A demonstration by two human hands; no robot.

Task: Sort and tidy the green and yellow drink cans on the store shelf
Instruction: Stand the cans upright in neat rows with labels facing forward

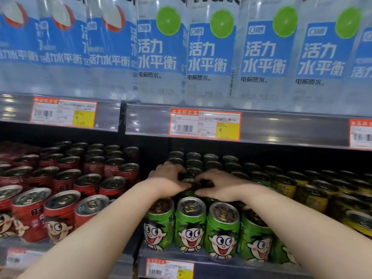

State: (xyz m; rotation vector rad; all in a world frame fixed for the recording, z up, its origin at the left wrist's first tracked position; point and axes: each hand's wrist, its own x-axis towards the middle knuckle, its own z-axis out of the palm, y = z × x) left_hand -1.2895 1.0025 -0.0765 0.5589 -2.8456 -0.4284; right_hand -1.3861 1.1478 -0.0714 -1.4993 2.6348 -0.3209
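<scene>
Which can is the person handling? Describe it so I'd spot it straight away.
On the lower shelf, beneath the lime-label water bottles, stands a block of green cans. The held can is in the second row, behind the front row's second can from the left. It alone is gripped by the left hand and right hand.

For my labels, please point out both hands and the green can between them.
left hand (pixel 168 178): head view, back of hand.
right hand (pixel 221 185): head view, back of hand.
green can (pixel 190 183): head view, lid.
</scene>
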